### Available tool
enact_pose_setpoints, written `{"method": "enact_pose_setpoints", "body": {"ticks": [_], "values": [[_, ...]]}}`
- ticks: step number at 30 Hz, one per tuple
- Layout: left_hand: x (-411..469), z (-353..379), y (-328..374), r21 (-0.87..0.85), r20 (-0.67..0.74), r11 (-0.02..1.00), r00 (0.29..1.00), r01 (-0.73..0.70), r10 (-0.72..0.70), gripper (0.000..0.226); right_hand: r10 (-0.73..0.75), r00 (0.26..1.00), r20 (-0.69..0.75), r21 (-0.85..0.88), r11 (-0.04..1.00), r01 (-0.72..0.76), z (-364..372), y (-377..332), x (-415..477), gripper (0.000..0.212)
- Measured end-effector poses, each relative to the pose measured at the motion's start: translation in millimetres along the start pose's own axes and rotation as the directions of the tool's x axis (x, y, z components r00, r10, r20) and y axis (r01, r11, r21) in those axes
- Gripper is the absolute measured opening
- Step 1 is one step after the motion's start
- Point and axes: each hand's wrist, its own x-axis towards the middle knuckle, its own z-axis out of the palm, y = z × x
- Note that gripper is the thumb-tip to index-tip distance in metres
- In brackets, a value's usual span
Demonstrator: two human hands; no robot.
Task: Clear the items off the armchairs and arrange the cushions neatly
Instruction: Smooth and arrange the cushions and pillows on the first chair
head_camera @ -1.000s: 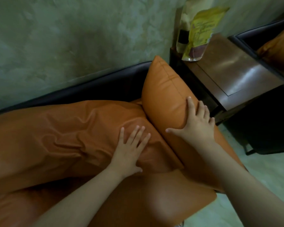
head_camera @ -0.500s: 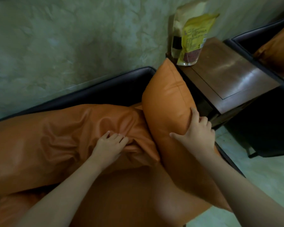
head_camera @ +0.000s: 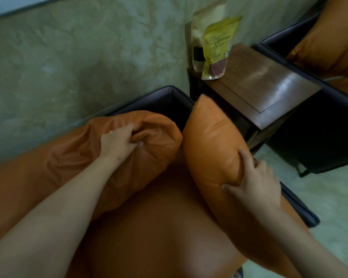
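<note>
Left hand (head_camera: 117,144): fingers (head_camera: 127,129) curled and clamped on a bunched fold of the back cushion (head_camera: 161,135), near its right end; the thumb presses into the same fold.
Right hand (head_camera: 255,183): fingers (head_camera: 246,157) wrapped over the outer edge of the side cushion (head_camera: 211,145), thumb on its inner face, clamped on it.
Back cushion: orange and creased, lying along the dark back of the armchair (head_camera: 169,99); its right end touches the side cushion.
Side cushion: orange, standing on edge and tilted at the chair's right side, just beside the counter (head_camera: 269,87).
Seat cushion (head_camera: 159,227): orange, flat in the chair below both forearms.
Counter: dark wood, set against the wall (head_camera: 68,57) between the two chairs.
Pouches: a yellow pouch (head_camera: 217,49) stands upright at the counter's back corner; a beige pouch (head_camera: 204,25) stands just behind it, at the wall.
Second armchair (head_camera: 319,141): dark frame to the right of the counter, holding another orange cushion (head_camera: 329,43).
</note>
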Motion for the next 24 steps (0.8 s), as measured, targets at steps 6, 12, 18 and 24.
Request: {"method": "enact_pose_setpoints", "body": {"ticks": [6, 12, 18, 24], "values": [[-13, 31, -10, 0.004, 0.108, 0.999, 0.993, 0.042, -0.042, 0.032, 0.014, 0.973, 0.229, -0.116, 0.993, 0.013, 61, -8, -4, 0.108], [6, 40, -13, 0.028, 0.173, 0.999, 0.984, 0.04, -0.044, 0.035, 0.019, 0.963, 0.268, -0.03, 0.999, -0.012, 85, 10, 10, 0.108], [16, 49, -11, 0.039, 0.191, 0.996, 0.977, 0.084, -0.09, 0.043, -0.073, 0.988, 0.137, -0.014, 0.997, 0.076, 80, -2, 15, 0.098], [19, 55, -13, 0.034, 0.193, 0.996, 0.977, 0.083, -0.088, 0.05, -0.107, 0.985, 0.138, -0.01, 0.994, 0.109, 94, 10, 20, 0.103]]}}
